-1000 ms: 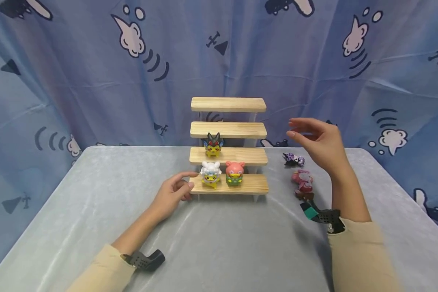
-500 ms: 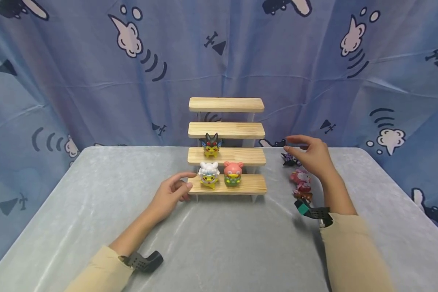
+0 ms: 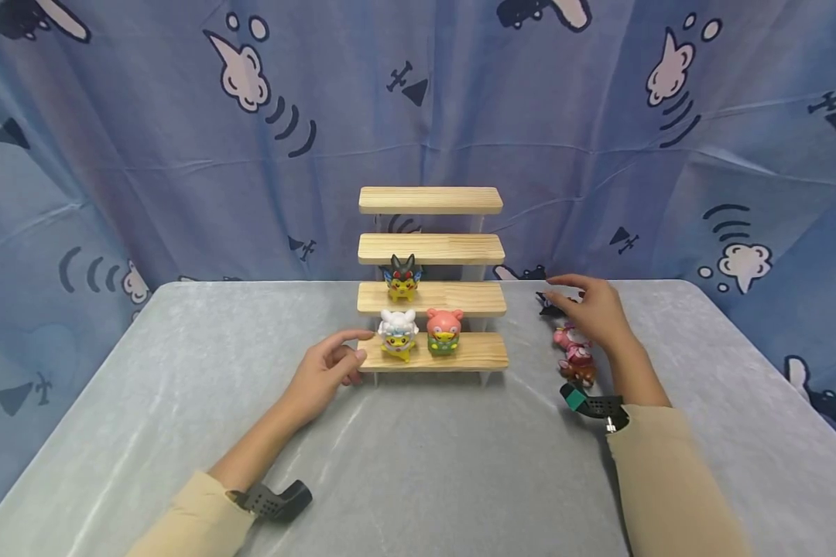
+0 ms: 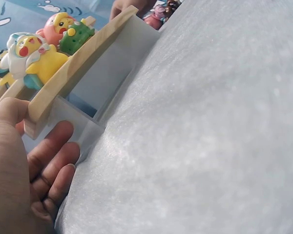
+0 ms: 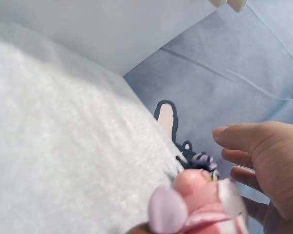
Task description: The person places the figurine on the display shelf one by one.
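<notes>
A four-tier display stand with wooden boards stands mid-table. My left hand holds the left end of its lowest board between thumb and index finger, the other fingers bent below. On that board sit a yellow figurine in a white hood and one in a pink hood with a green body. A yellow figurine with black ears sits one tier up. My right hand, thumb and fingers apart, hovers over a black-and-purple figurine, partly covering it. Nothing shows between its fingertips.
A pink figurine and a brown one lie in a row beneath my right wrist, right of the stand. A grey cloth covers the table. Behind it hangs a blue patterned curtain.
My right hand has come down and slightly left, from above the table to the black-and-purple figurine. The left hand stays at the stand, and the figurines on it have not moved.
</notes>
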A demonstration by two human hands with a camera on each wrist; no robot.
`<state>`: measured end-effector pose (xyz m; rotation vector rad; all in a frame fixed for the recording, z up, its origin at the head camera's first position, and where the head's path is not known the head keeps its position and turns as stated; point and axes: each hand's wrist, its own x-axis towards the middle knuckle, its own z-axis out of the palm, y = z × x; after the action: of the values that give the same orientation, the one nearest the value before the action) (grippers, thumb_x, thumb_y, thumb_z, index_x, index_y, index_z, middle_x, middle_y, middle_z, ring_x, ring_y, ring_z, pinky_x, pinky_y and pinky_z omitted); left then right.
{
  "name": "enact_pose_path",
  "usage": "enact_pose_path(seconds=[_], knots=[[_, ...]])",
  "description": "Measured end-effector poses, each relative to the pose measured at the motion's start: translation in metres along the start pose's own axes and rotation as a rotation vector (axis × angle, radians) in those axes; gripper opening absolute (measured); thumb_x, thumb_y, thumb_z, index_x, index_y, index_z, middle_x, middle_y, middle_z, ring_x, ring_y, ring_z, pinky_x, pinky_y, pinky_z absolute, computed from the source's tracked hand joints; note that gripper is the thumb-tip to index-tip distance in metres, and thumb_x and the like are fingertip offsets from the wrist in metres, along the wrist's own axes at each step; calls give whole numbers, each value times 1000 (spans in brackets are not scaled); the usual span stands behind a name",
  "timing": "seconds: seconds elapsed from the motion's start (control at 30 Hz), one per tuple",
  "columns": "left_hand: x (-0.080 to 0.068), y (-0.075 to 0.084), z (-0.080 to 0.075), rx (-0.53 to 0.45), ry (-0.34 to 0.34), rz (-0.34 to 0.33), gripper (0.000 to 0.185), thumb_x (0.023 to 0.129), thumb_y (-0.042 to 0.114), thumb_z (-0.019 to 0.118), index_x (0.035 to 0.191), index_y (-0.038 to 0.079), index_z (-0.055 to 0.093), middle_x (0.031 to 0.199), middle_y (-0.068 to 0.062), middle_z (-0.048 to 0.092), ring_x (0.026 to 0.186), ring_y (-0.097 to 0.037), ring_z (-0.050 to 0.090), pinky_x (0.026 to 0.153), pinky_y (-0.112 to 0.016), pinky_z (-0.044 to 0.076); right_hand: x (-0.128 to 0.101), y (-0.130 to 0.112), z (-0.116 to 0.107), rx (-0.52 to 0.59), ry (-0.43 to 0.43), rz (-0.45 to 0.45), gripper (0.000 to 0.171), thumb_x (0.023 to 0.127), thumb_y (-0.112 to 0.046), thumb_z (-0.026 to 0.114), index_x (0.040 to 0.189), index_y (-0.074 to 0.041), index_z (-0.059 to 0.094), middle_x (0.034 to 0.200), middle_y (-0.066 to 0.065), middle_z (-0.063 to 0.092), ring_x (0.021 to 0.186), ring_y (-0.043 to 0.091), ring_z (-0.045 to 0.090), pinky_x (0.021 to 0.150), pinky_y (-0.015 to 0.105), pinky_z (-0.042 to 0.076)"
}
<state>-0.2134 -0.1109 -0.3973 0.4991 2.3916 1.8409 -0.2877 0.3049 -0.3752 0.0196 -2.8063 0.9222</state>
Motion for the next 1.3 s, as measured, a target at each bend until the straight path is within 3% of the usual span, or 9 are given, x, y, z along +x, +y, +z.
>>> enact_pose_path(seconds=[0.07, 0.13, 0.2, 0.3, 0.47, 0.6, 0.9, 1.3], knots=[[0, 1, 0, 3, 0, 3, 30, 97, 14, 55, 127, 9, 58, 86, -25, 67, 72, -31, 64, 67, -34, 53, 0, 4, 2, -21, -1, 8, 40, 95, -33, 58, 126, -8, 61, 128, 22, 57, 95, 38, 55, 81, 51, 46], [0, 1, 1, 5, -2, 7, 31, 97, 14, 55, 127, 9, 58, 85, -24, 67, 71, -31, 64, 67, -33, 53, 0, 7, 3, -31, -6, 17, 39, 95, -30, 58, 127, -8, 60, 129, 23, 56, 94, 37, 53, 79, 50, 45], [0, 1, 1, 6, -2, 10, 31, 97, 14, 55, 127, 9, 58, 85, -24, 67, 71, -32, 64, 66, -33, 53, 1, 10, 5, -36, -26, 35, 40, 95, -29, 58, 130, -9, 58, 133, 24, 54, 104, 41, 54, 88, 55, 44], [1, -3, 1, 4, -3, 17, 31, 96, 13, 55, 126, 8, 58, 86, -25, 66, 70, -31, 64, 65, -33, 53, 2, 13, 7, -33, -74, 77, 44, 96, -30, 56, 136, -11, 53, 143, 24, 44, 125, 43, 44, 103, 62, 33], [7, -22, 1, -5, 3, 15, 31, 97, 15, 55, 127, 12, 58, 85, -22, 67, 69, -28, 64, 64, -31, 52, 4, 16, 10, -29, -120, 98, 49, 97, -31, 53, 141, -11, 46, 147, 24, 39, 127, 44, 43, 106, 63, 29], [9, -30, 0, -3, 5, 14, 31, 97, 20, 56, 127, 16, 59, 85, -18, 68, 69, -23, 64, 65, -30, 52, 5, 15, 11, -18, -136, 101, 50, 98, -33, 51, 142, -10, 44, 146, 22, 42, 136, 44, 33, 108, 62, 26], [9, -32, 0, -2, 12, 23, 32, 97, 22, 57, 128, 16, 58, 85, -17, 68, 70, -25, 64, 65, -32, 52, 5, 16, 11, 5, -101, 78, 45, 96, -30, 56, 135, -8, 52, 137, 21, 51, 123, 39, 46, 105, 58, 34], [10, -30, 0, 12, 8, 11, 30, 97, 21, 56, 127, 16, 59, 84, -17, 68, 70, -25, 64, 66, -31, 52, 6, 21, 14, 66, -102, 64, 54, 92, -29, 62, 138, -6, 48, 135, 21, 52, 118, 37, 49, 101, 55, 38]])
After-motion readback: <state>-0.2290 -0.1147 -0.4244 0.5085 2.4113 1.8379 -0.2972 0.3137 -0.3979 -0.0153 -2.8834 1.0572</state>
